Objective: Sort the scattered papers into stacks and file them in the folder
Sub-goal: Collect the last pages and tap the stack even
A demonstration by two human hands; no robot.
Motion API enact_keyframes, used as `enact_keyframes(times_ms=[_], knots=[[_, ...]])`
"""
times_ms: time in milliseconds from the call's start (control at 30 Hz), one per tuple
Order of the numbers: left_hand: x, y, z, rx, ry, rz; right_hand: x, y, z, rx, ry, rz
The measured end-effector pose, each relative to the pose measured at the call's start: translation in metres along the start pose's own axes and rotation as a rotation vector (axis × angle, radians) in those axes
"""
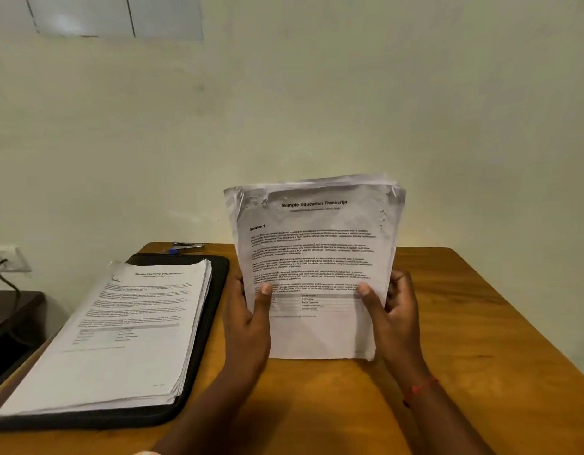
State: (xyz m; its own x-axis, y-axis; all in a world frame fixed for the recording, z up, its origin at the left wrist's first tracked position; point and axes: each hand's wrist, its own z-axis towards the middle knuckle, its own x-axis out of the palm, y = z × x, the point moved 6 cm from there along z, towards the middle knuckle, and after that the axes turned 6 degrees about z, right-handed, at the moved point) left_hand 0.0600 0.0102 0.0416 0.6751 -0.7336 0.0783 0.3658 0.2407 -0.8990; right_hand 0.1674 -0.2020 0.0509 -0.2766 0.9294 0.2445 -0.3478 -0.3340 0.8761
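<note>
two hands, left hand (248,320) and right hand (394,315), grip the transcript stack (317,257) upright on the table (464,323), squaring it; next, i'd guess, lay it on the papers (126,330) in the folder (212,310).

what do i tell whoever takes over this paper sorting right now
Left hand and right hand each grip a side of the upright white printed paper stack headed "Sample Education Transcript", thumbs in front. Its bottom edge seems to rest on the brown wooden table.
A second white printed paper stack lies flat on the black folder at the left.
Done: the papers look gathered into two stacks, one already on the folder.
Left: probably square up the held stack, lay it in the folder, then close the folder.
</note>
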Motion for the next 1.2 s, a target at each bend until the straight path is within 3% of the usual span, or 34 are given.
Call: enact_keyframes(times_ms=[333, 567, 800, 1033, 1200], knots=[[0.002, 0.022, 0.003, -0.105, 0.062, -0.030, 0.000, -0.016, -0.003, 0.045, 0.083, -0.017], [-0.002, 0.005, 0.009, -0.010, -0.033, -0.022, 0.006, 0.003, -0.005, -0.043, 0.052, 0.015], [0.006, 0.042, 0.004, -0.124, 0.044, -0.041, 0.009, -0.047, -0.012, 0.175, 0.117, -0.035], [0.004, 0.015, 0.002, -0.077, 0.005, -0.015, 0.009, -0.028, -0.014, 0.149, 0.107, -0.064], [-0.004, 0.041, -0.022, -0.138, 0.026, 0.044, 0.009, -0.041, -0.043, 0.223, 0.152, -0.152]])
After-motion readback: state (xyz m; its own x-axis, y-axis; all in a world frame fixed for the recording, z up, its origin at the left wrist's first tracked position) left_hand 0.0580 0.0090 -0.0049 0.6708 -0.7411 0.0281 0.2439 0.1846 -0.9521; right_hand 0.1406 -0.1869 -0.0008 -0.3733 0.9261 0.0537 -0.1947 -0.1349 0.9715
